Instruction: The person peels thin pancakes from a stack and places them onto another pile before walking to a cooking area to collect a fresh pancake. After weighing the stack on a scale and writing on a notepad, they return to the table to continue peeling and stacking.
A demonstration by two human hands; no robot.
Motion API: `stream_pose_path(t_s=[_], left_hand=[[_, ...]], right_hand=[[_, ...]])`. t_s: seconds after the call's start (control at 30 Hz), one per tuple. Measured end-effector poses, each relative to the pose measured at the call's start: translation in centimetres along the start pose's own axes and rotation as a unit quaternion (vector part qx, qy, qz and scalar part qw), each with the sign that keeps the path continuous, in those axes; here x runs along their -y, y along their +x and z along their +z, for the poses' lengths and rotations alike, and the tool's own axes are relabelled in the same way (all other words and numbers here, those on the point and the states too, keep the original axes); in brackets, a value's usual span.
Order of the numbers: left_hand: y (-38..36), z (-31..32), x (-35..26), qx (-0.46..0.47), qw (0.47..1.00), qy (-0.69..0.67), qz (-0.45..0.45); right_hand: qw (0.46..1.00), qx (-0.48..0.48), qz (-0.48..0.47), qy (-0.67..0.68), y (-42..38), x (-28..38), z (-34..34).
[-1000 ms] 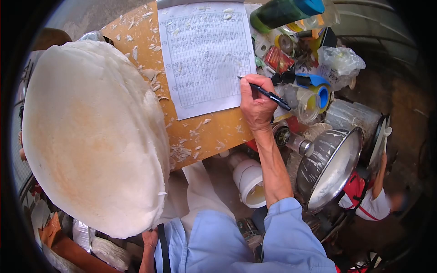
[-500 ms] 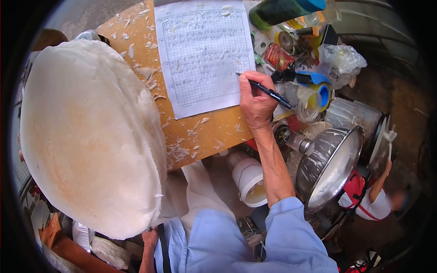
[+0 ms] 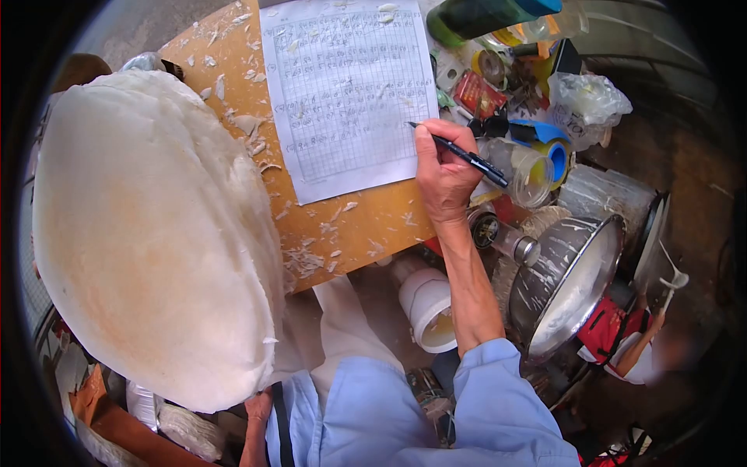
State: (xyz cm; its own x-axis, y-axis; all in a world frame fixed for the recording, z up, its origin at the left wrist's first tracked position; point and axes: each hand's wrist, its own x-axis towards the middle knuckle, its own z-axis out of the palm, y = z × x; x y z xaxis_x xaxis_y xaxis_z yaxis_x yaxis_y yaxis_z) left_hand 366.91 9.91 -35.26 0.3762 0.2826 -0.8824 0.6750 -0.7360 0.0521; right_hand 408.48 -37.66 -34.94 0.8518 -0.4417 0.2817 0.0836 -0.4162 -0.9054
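My right hand (image 3: 449, 167) is closed around a black pen (image 3: 472, 161). The pen's tip is at the right part of a sheet of grid paper (image 3: 342, 167), which carries several rows of handwritten marks. The sheet lies on an orange-brown wooden board (image 3: 366, 226) strewn with white flakes. On the left rises a thick stack of large, round, white sheets (image 3: 156, 241) with ragged edges and a tan tint in the middle. My left hand (image 3: 259, 405) is at the lower edge of that stack; its fingers are mostly hidden.
A green bottle with a blue cap (image 3: 482, 19), clear plastic jars (image 3: 529, 175), a tape roll (image 3: 490, 66) and a plastic bag (image 3: 587, 109) crowd the right. Below are a white bucket (image 3: 428, 311) and a metal bowl (image 3: 560, 288). A person (image 3: 638, 350) is at far right.
My right hand and the pen have shifted slightly right in view. The pen's tip remains at the paper's right part. The other person at far right has moved an arm and a white ladle-like tool.
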Motion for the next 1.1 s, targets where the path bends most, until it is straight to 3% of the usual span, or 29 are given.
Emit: stream_pose_path(t_s=[0.47, 0.57, 0.6, 0.7, 0.73, 0.77, 0.8, 0.83, 0.9, 1.0, 1.03, 1.07, 1.1], left_hand=[[0.5, -0.5, -0.4, 0.036, 0.999, 0.029, -0.008], [-0.1, -1.2, -1.4, 0.037, 0.999, 0.012, -0.017], [-0.2, -1.6, -1.8, 0.032, 0.999, 0.002, -0.017], [-1.0, -4.0, -4.3, 0.051, 0.996, -0.057, -0.038], [1.7, -1.1, 2.6, 0.052, 0.967, -0.238, -0.080], [0.6, -3.7, -1.6, 0.016, 0.934, -0.347, -0.084], [1.6, -5.3, -1.0, 0.080, 0.882, -0.406, -0.225], [2.1, -6.4, -0.8, 0.048, 0.859, -0.497, -0.111], [3.6, -9.9, -2.7, -0.013, 0.790, -0.611, 0.044], [5.1, -18.4, -8.0, -0.034, 0.668, -0.736, 0.104], [5.3, -20.9, -9.2, -0.060, 0.668, -0.729, 0.138], [5.3, -23.2, -10.7, -0.063, 0.632, -0.750, 0.185], [4.3, -25.7, -12.8, -0.032, 0.582, -0.785, 0.209]], right_hand=[[0.999, 0.005, 0.005, -0.033, -0.1, -0.1, -0.1], [0.997, -0.017, 0.054, 0.059, 0.2, 0.6, -0.3], [0.983, -0.008, 0.150, 0.107, 0.7, 1.7, -1.1], [0.984, -0.011, 0.115, 0.138, 2.0, 3.4, -1.0], [0.988, -0.003, 0.098, 0.117, 2.6, 3.7, -0.4], [0.995, 0.081, 0.062, -0.012, 3.6, 4.8, -0.2], [0.977, 0.162, 0.023, -0.140, 4.7, 6.4, 0.0], [0.935, 0.236, -0.019, -0.265, 5.4, 7.5, 0.3], [0.863, 0.315, -0.100, -0.383, 6.9, 6.6, 1.9], [0.829, 0.296, -0.180, -0.440, 9.5, 7.7, 3.2], [0.827, 0.267, -0.226, -0.439, 9.8, 8.4, 3.6], [0.841, 0.243, -0.184, -0.448, 9.4, 10.9, 4.5], [0.876, 0.245, -0.044, -0.413, 8.7, 13.4, 5.5]])
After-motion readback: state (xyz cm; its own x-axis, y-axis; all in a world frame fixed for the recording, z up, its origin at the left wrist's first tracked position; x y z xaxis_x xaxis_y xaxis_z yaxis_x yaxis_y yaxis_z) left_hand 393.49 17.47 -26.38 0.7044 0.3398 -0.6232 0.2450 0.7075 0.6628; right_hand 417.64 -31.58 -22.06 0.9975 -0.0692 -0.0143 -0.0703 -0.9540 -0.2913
